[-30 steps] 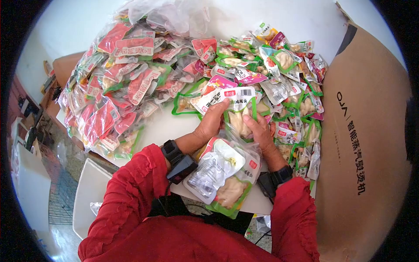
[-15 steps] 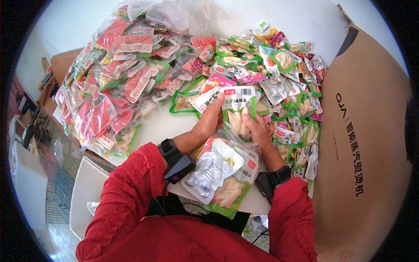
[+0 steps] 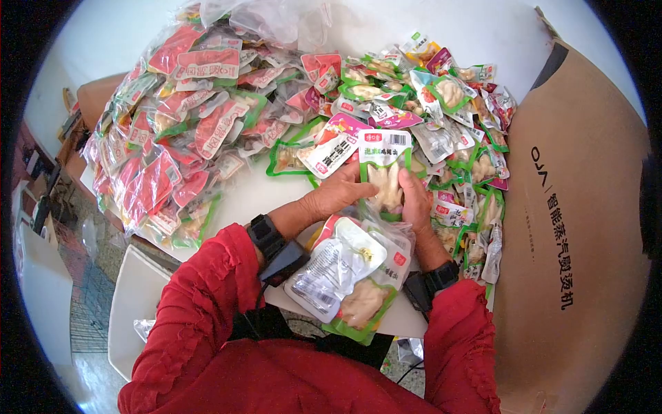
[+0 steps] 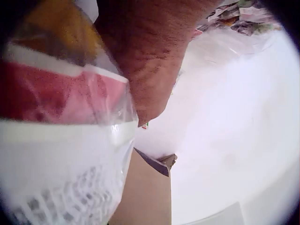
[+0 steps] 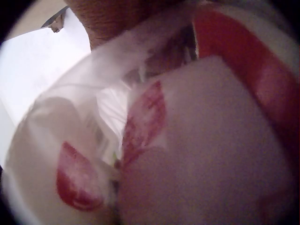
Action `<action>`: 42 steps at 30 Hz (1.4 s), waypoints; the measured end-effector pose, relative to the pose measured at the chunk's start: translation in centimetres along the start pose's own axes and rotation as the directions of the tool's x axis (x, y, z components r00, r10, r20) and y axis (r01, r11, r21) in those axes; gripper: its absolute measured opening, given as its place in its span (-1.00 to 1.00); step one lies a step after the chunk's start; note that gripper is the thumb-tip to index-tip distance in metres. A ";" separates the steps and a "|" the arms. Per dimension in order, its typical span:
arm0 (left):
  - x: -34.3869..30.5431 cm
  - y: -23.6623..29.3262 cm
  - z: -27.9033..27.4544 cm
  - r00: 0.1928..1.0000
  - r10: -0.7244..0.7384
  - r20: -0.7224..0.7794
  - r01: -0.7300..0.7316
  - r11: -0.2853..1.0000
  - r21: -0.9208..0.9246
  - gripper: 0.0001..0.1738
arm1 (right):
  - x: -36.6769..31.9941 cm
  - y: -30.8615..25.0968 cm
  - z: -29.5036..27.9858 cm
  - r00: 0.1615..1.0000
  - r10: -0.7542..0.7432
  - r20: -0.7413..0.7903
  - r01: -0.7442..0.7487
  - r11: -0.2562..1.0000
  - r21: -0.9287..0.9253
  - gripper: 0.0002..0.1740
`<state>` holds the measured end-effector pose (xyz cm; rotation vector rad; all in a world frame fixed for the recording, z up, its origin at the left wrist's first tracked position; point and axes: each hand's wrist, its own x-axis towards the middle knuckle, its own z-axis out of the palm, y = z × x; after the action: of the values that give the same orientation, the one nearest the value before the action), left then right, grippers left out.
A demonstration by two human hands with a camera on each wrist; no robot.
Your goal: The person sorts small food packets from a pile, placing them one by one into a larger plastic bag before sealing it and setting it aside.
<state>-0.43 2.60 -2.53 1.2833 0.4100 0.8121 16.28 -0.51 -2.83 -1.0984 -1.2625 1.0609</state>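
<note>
Head view, near to far: red sleeves (image 3: 207, 310) at 6, a wrist camera strapped on each. Just past them, at the table (image 3: 255, 196) edge, is a clear bag (image 3: 345, 265) stuffed with packets, lying between the forearms and touching both. Left hand (image 3: 338, 193) and right hand (image 3: 416, 200) meet just beyond the bag at 12 and hold one green packet (image 3: 383, 155) between them. The packet is upright, label end at 12, with pale meat showing through the window. Left hand pinches its lower left edge, fingers tucked behind. Right hand is curled round the lower right edge, thumb on the front. So both hands are closed on the same packet, which is lifted clear of the table, over the near edge of the pile. A pink packet (image 3: 334, 145) lies flat at 11 of the left hand, just beside the held one. The mixed pile (image 3: 455, 117) of green and pink packets runs from 12 to 3 of the hands. The red pile (image 3: 179, 138) is at 10, heaped and spilling over the table's left edge. A cardboard box (image 3: 572, 228) at 3 butts against the mixed pile. Crumpled clear film (image 3: 276, 21) sits far back at 12. The wrist views are too close and blurred: the left one shows skin, a packet against the lens and the white table, the right one only film and red print.
</note>
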 end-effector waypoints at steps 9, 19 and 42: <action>0.0 0.2 -0.3 0.998 -0.030 0.052 0.031 0.999 -0.021 -0.31 | 0.1 0.0 0.0 1.000 0.003 0.026 -0.002 1.000 -0.012 -0.49; 0.3 -0.9 -1.2 0.992 -0.124 -0.010 0.122 0.985 -0.122 -0.33 | 0.4 0.5 -0.1 0.995 -0.077 0.063 0.078 0.997 -0.026 -0.50; 0.4 -1.0 -1.7 0.991 -0.130 -0.027 0.131 0.991 0.016 -0.37 | 0.6 1.0 -0.3 0.988 -0.112 0.108 0.108 0.993 0.047 -0.52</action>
<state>-0.97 3.99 -3.89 1.2504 0.5174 0.7164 16.63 0.29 -3.73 -0.9382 -1.3676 1.0713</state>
